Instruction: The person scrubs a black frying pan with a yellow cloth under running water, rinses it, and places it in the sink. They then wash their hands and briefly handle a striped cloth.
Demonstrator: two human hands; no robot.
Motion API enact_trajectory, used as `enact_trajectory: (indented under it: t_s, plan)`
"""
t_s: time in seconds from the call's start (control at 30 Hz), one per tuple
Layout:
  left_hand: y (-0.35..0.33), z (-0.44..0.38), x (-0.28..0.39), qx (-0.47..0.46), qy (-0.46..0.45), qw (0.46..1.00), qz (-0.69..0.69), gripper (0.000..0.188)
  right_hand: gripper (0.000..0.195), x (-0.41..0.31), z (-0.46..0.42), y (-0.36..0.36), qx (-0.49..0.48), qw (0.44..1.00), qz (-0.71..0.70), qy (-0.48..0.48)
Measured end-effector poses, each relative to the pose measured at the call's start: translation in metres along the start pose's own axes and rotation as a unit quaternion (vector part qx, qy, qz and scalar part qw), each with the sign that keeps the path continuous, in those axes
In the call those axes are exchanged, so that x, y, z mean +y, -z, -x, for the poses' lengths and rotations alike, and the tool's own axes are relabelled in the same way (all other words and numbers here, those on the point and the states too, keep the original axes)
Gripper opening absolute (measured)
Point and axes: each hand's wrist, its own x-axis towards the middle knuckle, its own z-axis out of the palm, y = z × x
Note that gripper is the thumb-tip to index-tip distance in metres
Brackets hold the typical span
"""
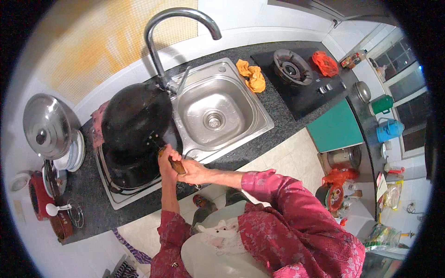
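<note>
My left hand and my right hand are both closed around the wooden handle of a large black wok. The wok is tilted over the left basin of a steel double sink, its dark outer side with rivets near the handle showing. A black pan or second vessel seems to lie beneath it in that basin; where one ends and the other starts is hard to tell. Right of the wok, the other steel basin holds nothing but its drain. The chrome faucet arches behind, its spout over the right basin.
An orange cloth lies by the sink, left of a gas burner and a red plastic bag. At left, a steel lid leans near stacked plates. A wire whisk-like item stands at the counter's left end.
</note>
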Motion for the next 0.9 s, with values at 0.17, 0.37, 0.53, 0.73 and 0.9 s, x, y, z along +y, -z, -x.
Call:
enact_trajectory:
  t_s: [0.17,0.37,0.53,0.73,0.9]
  plan:
    - [-0.013,0.003,0.005,0.045,-0.034,0.998,-0.042,0.025,0.043,0.084,-0.027,0.142,0.233,0.946,0.208,0.086]
    - [-0.025,0.002,0.001,0.154,-0.039,0.97,-0.181,0.027,0.075,0.162,-0.043,0.32,0.401,0.813,0.411,-0.09]
    - [-0.019,-0.022,-0.005,0.137,-0.026,0.974,-0.177,0.025,0.039,0.217,-0.048,0.333,0.4,0.809,0.423,-0.084]
    - [-0.027,-0.048,-0.023,0.184,-0.063,0.974,-0.12,0.023,0.03,0.23,0.043,0.282,0.412,0.817,0.396,0.074]
    - [-0.041,-0.068,-0.035,0.127,-0.036,0.983,-0.127,0.017,0.034,0.21,0.136,0.204,0.382,0.848,0.353,0.104]
